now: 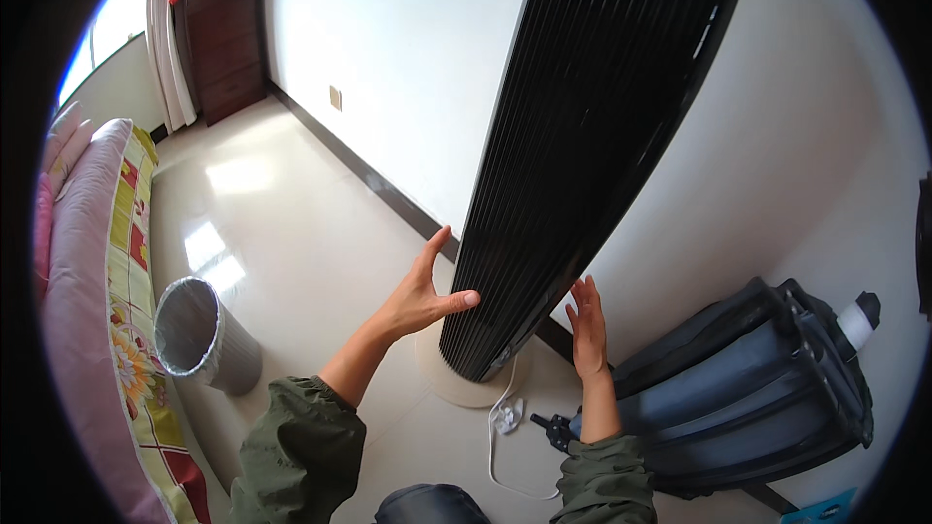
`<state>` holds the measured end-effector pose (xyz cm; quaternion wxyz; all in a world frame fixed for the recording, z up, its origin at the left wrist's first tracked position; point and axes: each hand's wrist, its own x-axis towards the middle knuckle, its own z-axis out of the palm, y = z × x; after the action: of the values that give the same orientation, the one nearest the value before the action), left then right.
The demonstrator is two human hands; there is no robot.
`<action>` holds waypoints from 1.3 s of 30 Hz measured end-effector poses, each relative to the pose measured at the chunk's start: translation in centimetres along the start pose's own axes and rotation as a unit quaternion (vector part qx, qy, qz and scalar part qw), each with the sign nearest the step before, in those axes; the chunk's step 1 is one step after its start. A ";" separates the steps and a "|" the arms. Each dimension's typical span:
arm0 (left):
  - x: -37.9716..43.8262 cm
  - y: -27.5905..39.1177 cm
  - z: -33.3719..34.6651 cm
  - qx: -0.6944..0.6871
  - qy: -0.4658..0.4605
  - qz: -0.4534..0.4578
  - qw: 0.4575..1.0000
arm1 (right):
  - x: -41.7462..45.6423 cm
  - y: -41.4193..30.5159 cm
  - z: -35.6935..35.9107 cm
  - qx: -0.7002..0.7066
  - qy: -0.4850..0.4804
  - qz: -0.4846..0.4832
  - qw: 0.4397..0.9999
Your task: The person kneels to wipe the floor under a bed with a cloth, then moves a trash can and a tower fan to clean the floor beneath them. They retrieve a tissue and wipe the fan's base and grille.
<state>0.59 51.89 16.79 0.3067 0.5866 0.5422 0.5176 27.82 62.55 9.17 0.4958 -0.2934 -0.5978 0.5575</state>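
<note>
A tall black tower fan (pixel 582 124) with a ribbed front stands on a round beige base (pixel 466 393) by the wall. My left hand (pixel 422 295) is at the left of its lower part, fingers spread, the thumb reaching over the fan's edge; whether it touches is unclear. On the other side, my right hand (pixel 588 327) is raised with its fingers apart, partly behind the fan's right edge, and holds nothing visible. A white power cord (pixel 491 451) runs from the fan across the floor, beside a small crumpled clear plastic piece (pixel 508 415).
A grey wastebasket (pixel 240 356) with a clear liner stands at left, beside a bed with a floral cover (pixel 131 335). Dark folded fabric on a frame (pixel 735 393) is at right. A wall socket (pixel 336 97) and a dark wooden cabinet (pixel 224 44) lie farther back.
</note>
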 end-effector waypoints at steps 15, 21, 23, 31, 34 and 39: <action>4.0 4.7 1.8 -0.070 0.006 0.025 0.997 | 4.9 -6.3 2.6 -0.024 -0.149 -0.053 0.987; 4.0 4.5 3.3 -0.098 0.046 0.052 0.993 | 4.7 -5.1 2.8 -0.041 -0.110 -0.097 0.988; 4.1 4.3 3.2 -0.101 0.057 0.059 0.992 | 4.9 -4.7 3.1 -0.038 -0.101 -0.113 0.988; 2.2 5.0 1.3 -0.115 0.087 0.040 0.989 | 3.7 -5.1 6.1 0.055 -0.115 -0.095 0.987; 0.8 4.3 -0.2 -0.112 0.120 0.055 0.985 | 2.9 -5.0 8.2 0.112 -0.138 -0.071 0.981; -2.5 3.9 -4.1 -0.118 0.146 0.041 0.981 | 1.5 -5.8 12.9 0.147 -0.145 -0.070 0.976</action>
<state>-1.72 47.81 20.87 0.2697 0.4860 0.4914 0.6705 16.67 57.85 16.62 0.4798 -0.0908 -0.5938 0.6395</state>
